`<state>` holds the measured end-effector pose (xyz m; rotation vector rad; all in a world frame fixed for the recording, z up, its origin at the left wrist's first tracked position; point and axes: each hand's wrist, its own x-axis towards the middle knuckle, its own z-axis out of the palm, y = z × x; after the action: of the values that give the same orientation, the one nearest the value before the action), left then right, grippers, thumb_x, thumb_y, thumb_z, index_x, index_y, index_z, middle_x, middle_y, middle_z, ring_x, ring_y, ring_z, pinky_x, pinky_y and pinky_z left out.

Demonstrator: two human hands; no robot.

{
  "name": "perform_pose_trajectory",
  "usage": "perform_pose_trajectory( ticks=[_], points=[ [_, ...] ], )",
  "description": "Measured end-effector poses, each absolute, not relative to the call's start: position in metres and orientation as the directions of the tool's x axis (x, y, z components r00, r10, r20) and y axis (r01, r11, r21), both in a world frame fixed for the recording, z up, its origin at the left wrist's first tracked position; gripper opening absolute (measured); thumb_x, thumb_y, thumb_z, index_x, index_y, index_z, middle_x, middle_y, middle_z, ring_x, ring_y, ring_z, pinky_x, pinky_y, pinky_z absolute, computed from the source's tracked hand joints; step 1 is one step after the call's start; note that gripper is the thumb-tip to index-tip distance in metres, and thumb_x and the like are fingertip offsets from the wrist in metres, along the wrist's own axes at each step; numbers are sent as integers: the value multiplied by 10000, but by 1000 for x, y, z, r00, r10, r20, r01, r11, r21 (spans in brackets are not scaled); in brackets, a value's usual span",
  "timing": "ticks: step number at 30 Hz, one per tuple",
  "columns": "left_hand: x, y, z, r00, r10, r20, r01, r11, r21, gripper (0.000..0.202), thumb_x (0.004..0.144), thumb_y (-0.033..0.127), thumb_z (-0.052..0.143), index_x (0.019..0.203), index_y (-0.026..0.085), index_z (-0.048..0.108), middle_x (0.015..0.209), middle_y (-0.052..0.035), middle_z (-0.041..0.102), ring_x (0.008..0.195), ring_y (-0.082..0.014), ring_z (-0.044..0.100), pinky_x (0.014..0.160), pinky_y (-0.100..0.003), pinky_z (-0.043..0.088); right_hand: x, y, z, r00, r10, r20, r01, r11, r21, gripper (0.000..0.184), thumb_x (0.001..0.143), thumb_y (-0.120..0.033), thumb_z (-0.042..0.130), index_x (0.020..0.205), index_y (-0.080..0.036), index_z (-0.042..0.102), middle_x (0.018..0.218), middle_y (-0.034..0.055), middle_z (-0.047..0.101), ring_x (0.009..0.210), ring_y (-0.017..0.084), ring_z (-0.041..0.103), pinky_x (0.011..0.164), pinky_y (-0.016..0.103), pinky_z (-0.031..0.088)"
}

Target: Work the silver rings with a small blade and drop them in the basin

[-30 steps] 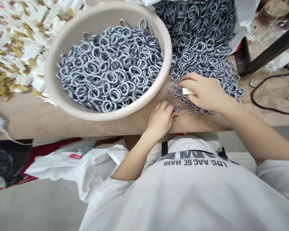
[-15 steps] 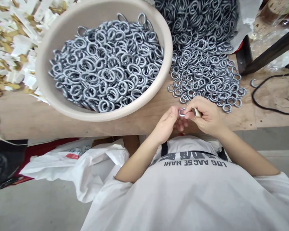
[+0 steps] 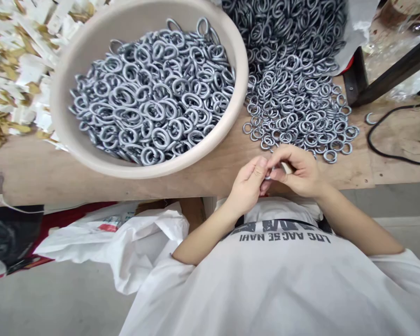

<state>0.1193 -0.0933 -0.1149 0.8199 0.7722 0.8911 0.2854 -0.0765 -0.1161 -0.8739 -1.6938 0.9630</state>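
Just beyond the table's front edge, my left hand [image 3: 248, 184] pinches a small grey ring [image 3: 268, 177], mostly covered by the fingers. My right hand [image 3: 298, 171] is closed, its thumb and fingertips meeting the left fingers at the ring. A narrow pale piece [image 3: 286, 168] shows between the right thumb and curled fingers; its kind cannot be made out. Beyond the hands spreads a heap of grey rings [image 3: 296, 109]. To the left stands a large beige basin [image 3: 154, 171] with many similar grey rings [image 3: 150, 100] in it.
White and brown-gold pieces [image 3: 28, 65] are piled at the far left. At the right are a dark metal bar [image 3: 399, 70], a black cable [image 3: 381, 151] and one stray ring [image 3: 370, 119]. A white plastic bag [image 3: 126, 252] hangs below the table edge [image 3: 168, 189].
My left hand has turned and closed in toward the right one, so the ring shows less and sits slightly lower. The view has shifted a little.
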Motion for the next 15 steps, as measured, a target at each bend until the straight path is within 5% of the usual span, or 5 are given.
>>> perform_pose_trajectory(
  ticks=[4,9,15],
  points=[
    [121,-93,-113,386,896,-219,-405,378,833,430,972,542,587,744,195,473,516,82,367,418,-54,301,417,-191,275,286,-80,-119,-110,972,207,148,222,-964,261,989,-483,600,1132,-268,564,848,-10,589,704,146,547,650,294,433],
    [122,-92,-114,346,894,-283,-435,421,796,443,941,589,610,776,204,466,498,105,326,391,-47,261,394,-174,240,285,-99,-106,-327,911,249,505,392,-769,309,1019,-485,520,872,-216,562,759,-4,561,678,140,507,637,301,350],
    [121,-95,-116,366,891,-268,-419,415,808,446,936,599,612,780,206,468,495,108,309,393,-49,259,397,-177,242,282,-98,-101,-380,896,231,548,419,-724,411,1045,-486,457,735,-216,477,669,-23,487,613,123,454,601,296,291]
  ],
)
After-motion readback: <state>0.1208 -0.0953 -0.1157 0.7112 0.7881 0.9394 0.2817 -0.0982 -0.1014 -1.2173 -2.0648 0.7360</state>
